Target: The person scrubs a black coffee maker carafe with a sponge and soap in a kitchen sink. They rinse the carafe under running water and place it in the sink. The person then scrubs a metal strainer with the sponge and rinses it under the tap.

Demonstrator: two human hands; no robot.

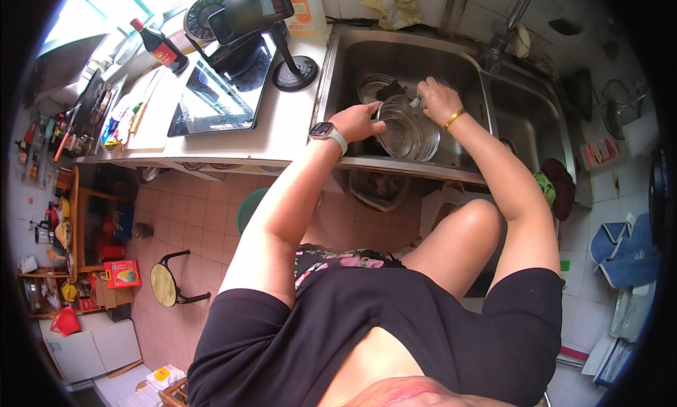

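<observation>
My left hand (359, 122), with a watch on the wrist, grips the left rim of a clear glass bowl (406, 132) in the large basin of a steel sink (349, 53). The bowl is tilted. At its upper right edge, my right hand (440, 99) has its fingers closed on a small greyish scrubber or cloth (418, 101), partly hidden by the fingers. Behind the bowl lie a round metal-rimmed lid or dish (373, 85) and something dark, not clear enough to name.
A steel faucet (515, 16) rises behind the smaller right basin. Left of the sink, a phone stand (295, 73), an induction cooktop (217, 98) and a dark bottle (161, 50) stand on the white counter (288, 121). A round stool (164, 284) stands on the floor.
</observation>
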